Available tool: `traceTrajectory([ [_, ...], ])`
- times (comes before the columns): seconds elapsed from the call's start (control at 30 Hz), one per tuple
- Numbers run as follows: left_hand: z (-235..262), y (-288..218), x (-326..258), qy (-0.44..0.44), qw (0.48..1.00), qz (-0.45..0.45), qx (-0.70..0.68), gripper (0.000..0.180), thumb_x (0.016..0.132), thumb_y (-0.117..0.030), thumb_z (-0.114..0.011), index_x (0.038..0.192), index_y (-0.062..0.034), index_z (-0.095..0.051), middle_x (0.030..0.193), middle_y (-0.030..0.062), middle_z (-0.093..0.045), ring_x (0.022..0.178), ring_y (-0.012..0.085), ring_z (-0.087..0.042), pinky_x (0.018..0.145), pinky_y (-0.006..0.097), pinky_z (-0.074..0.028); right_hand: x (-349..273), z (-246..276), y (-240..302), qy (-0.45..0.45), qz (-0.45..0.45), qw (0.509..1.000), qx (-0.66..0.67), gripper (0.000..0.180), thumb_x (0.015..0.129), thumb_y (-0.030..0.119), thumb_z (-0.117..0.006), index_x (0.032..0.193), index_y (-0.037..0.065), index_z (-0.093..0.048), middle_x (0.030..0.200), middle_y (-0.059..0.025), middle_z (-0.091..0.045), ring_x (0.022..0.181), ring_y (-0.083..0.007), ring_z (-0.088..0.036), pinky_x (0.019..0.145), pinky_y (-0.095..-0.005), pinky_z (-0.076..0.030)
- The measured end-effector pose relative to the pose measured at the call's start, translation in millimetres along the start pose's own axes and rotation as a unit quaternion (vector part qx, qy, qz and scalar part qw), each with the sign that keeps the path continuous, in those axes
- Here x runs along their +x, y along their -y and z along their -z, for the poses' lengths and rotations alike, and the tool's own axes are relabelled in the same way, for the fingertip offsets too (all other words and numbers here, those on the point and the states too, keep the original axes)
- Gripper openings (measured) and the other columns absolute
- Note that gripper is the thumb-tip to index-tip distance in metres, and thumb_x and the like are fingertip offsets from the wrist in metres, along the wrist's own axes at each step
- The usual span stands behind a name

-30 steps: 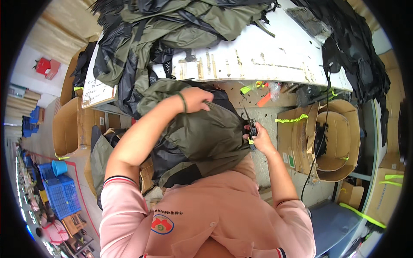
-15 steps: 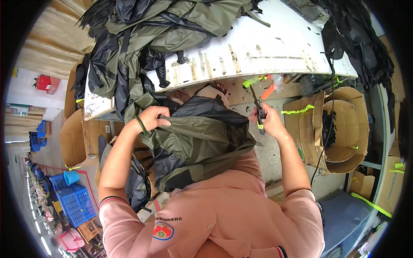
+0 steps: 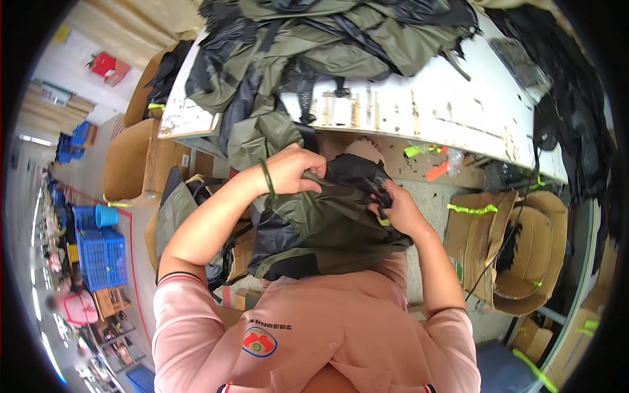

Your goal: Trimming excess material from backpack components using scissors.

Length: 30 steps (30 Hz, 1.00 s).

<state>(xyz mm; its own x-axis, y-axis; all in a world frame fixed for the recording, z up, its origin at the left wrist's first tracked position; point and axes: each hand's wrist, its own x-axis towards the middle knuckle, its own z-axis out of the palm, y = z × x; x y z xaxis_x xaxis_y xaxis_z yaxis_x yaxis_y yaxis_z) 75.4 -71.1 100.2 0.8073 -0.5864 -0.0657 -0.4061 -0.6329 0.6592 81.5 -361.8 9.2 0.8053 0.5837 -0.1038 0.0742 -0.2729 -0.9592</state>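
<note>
Across my lap lies an olive-green and black sewn fabric piece [image 3: 334,213], loosely folded. My left hand [image 3: 295,171], with a dark green bangle at its wrist, is closed on the upper edge of this piece and pinches a fold between thumb and fingers. At the right end of the cloth my right hand [image 3: 401,209] is closed around a pair of black scissors [image 3: 382,199] with a yellow-green mark. The scissors are against the dark cloth; their blades are partly hidden, so I cannot tell whether they touch a thread or the edge.
A white worktable [image 3: 452,108] stands ahead, bearing a heap of olive and black fabric pieces [image 3: 341,39]. Cardboard boxes stand at the right [image 3: 524,262] and left [image 3: 134,164]. A black cord [image 3: 501,252] hangs at the right. Blue crates [image 3: 101,259] stand far left.
My right hand has brought the scissors down and left to the cloth from a raised position beside it. My left hand, still gripping the edge, has shifted right. The view has turned slightly.
</note>
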Motion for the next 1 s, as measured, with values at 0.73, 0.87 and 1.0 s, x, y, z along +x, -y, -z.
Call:
traceTrajectory([
  [0.73,-9,9,-16,-0.048,0.983,0.049,-0.171,0.025,0.075,-0.018,-0.074,0.086,-0.0022,-0.059,0.082,0.0066,-0.061,0.077,0.0169,-0.058,0.069,0.030,-0.045,-17,38,38,-0.027,-0.058,0.986,-0.151,0.028,0.070,0.002,-0.077,0.082,0.001,-0.052,0.070,-0.0012,-0.051,0.066,-0.0081,-0.046,0.063,-0.0253,-0.044],
  [0.87,0,15,-5,-0.203,0.978,0.010,-0.045,0.024,0.073,-0.017,-0.073,0.087,-0.0035,-0.058,0.080,0.0088,-0.060,0.075,0.0202,-0.058,0.066,0.032,-0.046,-4,52,27,-0.088,-0.020,0.981,-0.175,0.023,0.069,-0.011,-0.059,0.089,0.000,-0.054,0.072,-0.0039,-0.054,0.068,-0.0123,-0.052,0.067,-0.0277,-0.047],
  [1.0,29,15,7,-0.373,0.925,0.068,0.037,0.023,0.075,-0.016,-0.070,0.091,-0.0057,-0.058,0.089,0.0103,-0.059,0.086,0.0275,-0.057,0.076,0.033,-0.045,10,62,70,-0.222,0.021,0.942,-0.250,0.020,0.075,-0.007,-0.066,0.088,0.000,-0.052,0.081,-0.0113,-0.065,0.072,-0.0160,-0.063,0.068,-0.0289,-0.049],
])
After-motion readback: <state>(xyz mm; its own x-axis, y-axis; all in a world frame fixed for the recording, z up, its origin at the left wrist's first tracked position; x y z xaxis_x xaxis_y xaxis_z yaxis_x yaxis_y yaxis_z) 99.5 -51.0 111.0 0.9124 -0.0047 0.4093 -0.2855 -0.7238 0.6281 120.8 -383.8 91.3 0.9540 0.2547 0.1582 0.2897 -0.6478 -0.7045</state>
